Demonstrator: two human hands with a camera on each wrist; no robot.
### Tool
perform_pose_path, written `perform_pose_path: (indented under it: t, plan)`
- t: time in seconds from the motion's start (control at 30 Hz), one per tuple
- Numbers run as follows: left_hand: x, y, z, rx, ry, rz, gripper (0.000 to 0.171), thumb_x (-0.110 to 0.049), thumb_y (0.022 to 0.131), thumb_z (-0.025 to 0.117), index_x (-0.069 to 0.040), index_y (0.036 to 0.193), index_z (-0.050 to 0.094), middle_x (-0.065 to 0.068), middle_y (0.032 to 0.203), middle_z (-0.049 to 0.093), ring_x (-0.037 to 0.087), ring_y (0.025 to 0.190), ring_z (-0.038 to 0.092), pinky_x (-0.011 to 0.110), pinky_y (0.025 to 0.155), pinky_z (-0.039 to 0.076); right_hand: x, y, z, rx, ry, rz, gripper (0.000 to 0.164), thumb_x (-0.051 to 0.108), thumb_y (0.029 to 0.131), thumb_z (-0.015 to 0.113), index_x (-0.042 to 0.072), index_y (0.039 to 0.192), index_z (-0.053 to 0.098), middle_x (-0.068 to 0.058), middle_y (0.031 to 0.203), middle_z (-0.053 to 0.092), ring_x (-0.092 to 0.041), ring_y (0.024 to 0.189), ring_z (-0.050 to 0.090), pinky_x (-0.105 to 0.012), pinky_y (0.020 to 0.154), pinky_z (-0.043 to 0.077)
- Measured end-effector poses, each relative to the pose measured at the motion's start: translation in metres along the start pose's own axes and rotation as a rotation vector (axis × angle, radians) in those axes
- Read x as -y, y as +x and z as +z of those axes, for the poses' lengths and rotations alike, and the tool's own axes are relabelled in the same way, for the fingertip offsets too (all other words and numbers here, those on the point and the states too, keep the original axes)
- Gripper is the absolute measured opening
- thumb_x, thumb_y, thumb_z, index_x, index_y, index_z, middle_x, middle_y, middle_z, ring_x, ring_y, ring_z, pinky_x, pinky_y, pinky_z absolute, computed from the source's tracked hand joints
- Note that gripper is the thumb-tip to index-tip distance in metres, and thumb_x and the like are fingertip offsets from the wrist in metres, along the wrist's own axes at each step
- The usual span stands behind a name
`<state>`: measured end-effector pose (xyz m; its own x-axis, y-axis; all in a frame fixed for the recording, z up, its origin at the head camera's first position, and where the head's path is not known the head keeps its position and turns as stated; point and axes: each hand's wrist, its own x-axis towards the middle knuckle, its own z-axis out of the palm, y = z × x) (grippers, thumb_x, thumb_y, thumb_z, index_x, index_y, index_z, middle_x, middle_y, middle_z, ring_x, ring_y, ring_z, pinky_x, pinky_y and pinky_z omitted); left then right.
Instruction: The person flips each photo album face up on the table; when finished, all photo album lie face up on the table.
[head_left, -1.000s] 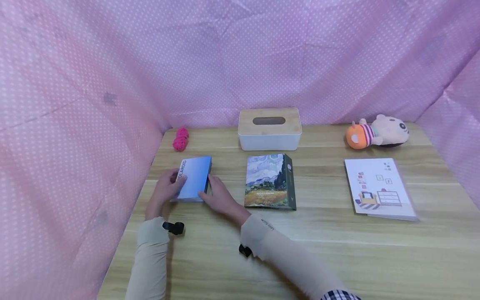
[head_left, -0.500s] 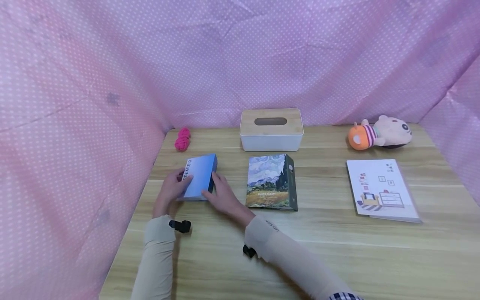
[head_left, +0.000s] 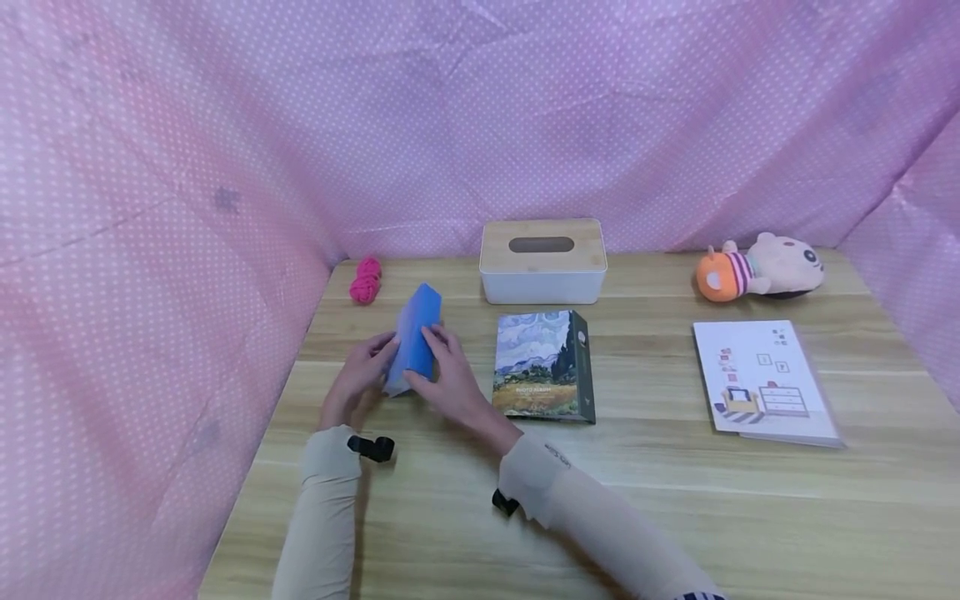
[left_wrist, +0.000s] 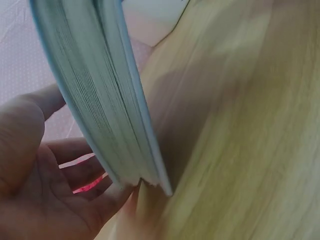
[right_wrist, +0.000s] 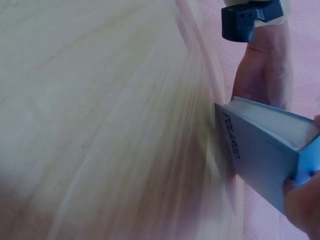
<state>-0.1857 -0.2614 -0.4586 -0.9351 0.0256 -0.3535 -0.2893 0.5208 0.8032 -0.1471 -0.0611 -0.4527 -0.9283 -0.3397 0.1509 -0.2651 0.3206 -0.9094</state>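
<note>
A thick blue photo album (head_left: pixel 420 333) with POLAROID on its cover is tipped up on edge between my two hands, its blue spine turned to the upper right. My left hand (head_left: pixel 363 373) holds it by the page-edge side; in the left wrist view the white page block (left_wrist: pixel 102 100) faces the camera beside the left hand (left_wrist: pixel 55 185). My right hand (head_left: pixel 453 382) grips the spine side, thumb near the lower end and fingers farther up. In the right wrist view the lettered cover (right_wrist: pixel 260 155) faces the table, with the right hand (right_wrist: pixel 306 202) on the spine.
Right of the hands lies a landscape-painted photo album (head_left: pixel 534 358). Behind stand a tissue box (head_left: pixel 542 283) with a wooden lid and pink yarn (head_left: pixel 366 281). On the right are a white illustrated album (head_left: pixel 761 375) and a plush toy (head_left: pixel 757 267). Pink dotted cloth (head_left: pixel 480 125) hangs around the table.
The blue album has gone from lying nearly flat, cover up, to standing tilted with its spine raised. Both hands have moved slightly right with it.
</note>
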Motion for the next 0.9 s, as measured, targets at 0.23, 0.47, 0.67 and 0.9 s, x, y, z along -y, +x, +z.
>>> perform_pose_path:
  t: [0.23, 0.47, 0.67, 0.9]
  plan:
    - [-0.003, -0.002, 0.003, 0.087, -0.114, 0.016, 0.075, -0.058, 0.096, 0.039, -0.007, 0.150, 0.029, 0.017, 0.148, 0.041, 0.032, 0.133, 0.043, 0.048, 0.111, 0.035, 0.001, 0.001, 0.000, -0.050, 0.149, -0.026, 0.077, 0.029, 0.089, 0.068, 0.008, 0.150, 0.027, -0.009, 0.156, 0.018, -0.024, 0.138, 0.037, -0.034, 0.109, 0.038]
    - [-0.010, -0.008, -0.001, 0.195, -0.214, 0.058, 0.066, -0.053, 0.101, 0.029, -0.008, 0.150, 0.029, 0.013, 0.151, 0.037, 0.029, 0.138, 0.037, 0.046, 0.113, 0.032, 0.004, 0.005, 0.002, -0.053, 0.320, -0.046, 0.086, 0.025, 0.088, 0.070, 0.014, 0.154, 0.017, -0.004, 0.158, 0.021, -0.018, 0.140, 0.035, -0.023, 0.109, 0.035]
    - [-0.023, -0.020, -0.009, 0.177, -0.171, 0.089, 0.072, -0.057, 0.099, 0.033, -0.007, 0.150, 0.028, 0.015, 0.150, 0.037, 0.031, 0.139, 0.036, 0.048, 0.111, 0.035, 0.005, 0.005, 0.002, -0.015, 0.377, 0.012, 0.086, 0.028, 0.088, 0.070, 0.016, 0.154, 0.015, -0.002, 0.157, 0.023, -0.016, 0.140, 0.035, -0.023, 0.109, 0.035]
    - [-0.034, -0.026, -0.017, 0.189, -0.209, 0.139, 0.081, -0.055, 0.095, 0.046, -0.002, 0.151, 0.022, 0.017, 0.151, 0.035, 0.032, 0.138, 0.037, 0.045, 0.106, 0.041, 0.002, 0.011, 0.005, 0.018, 0.444, 0.017, 0.080, 0.025, 0.089, 0.069, 0.025, 0.153, 0.021, 0.004, 0.156, 0.026, -0.012, 0.140, 0.034, -0.024, 0.109, 0.036]
